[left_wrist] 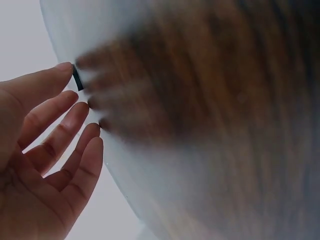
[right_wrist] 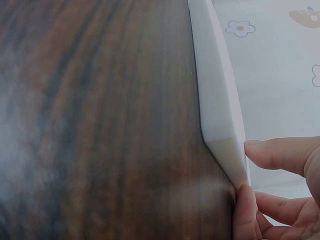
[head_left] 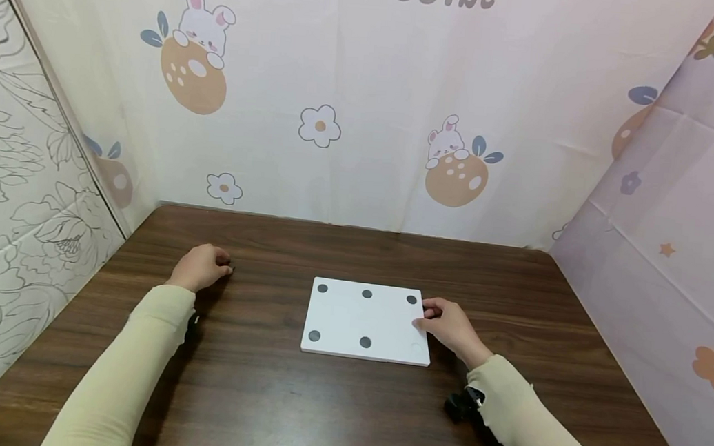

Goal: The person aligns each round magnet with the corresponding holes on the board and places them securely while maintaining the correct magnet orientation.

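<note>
A white rectangular board point(head_left: 359, 316) lies on the table, bearing several black discs point(head_left: 367, 294) along its far and near sides. A faint circle shows near its closest right corner. My right hand point(head_left: 452, 330) grips the board's right edge, its thumb on the top face and its fingers against the side. Over at the left of the table, my left hand point(head_left: 200, 267) pinches a small thin black disc point(left_wrist: 77, 78) between thumb and index fingertip, close to the tabletop. The other left fingers are loosely bent, their tips right at the surface.
The dark wood table point(head_left: 257, 402) reaches back to a patterned curtain point(head_left: 380, 66). More patterned panels stand along its left and right sides. A black wrist device point(head_left: 461, 404) hangs under the right sleeve.
</note>
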### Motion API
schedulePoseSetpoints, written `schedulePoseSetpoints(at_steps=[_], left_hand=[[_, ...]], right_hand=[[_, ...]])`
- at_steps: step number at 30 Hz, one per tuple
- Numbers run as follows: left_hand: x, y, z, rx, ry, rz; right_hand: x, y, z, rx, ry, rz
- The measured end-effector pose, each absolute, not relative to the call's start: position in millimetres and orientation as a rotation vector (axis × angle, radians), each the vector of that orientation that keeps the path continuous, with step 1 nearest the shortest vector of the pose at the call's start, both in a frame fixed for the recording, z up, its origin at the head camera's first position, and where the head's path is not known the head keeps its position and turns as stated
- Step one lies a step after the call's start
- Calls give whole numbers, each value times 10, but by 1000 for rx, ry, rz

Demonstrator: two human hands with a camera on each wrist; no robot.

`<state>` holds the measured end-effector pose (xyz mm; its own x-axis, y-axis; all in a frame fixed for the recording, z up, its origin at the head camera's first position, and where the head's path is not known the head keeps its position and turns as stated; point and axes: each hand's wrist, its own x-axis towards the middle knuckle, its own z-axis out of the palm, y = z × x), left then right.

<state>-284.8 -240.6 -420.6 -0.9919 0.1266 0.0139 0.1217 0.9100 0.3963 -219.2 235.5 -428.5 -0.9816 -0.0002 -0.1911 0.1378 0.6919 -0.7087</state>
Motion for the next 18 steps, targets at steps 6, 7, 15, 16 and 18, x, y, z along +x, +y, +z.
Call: schedulePoseSetpoints(at_steps=[6, 7, 15, 16, 18], left_hand=[[-2875, -2406, -4247, 218, 3078, 587], [-2881, -2408, -4256, 215, 3079, 581], [-2892, -2394, -4254, 170, 3066, 549], [-2889, -2390, -4248, 165, 3064, 547], [-2885, -2381, -4235, 160, 3068, 543]], right_hand=[[-2196, 2357, -4294, 104, 2730, -1157], [-2195, 2358, -4295, 100, 2733, -1153], [-2195, 2354, -4289, 111, 2725, -1161], [-2194, 2352, -4286, 113, 2725, -1162], [-2193, 2351, -4282, 105, 2728, -1160]])
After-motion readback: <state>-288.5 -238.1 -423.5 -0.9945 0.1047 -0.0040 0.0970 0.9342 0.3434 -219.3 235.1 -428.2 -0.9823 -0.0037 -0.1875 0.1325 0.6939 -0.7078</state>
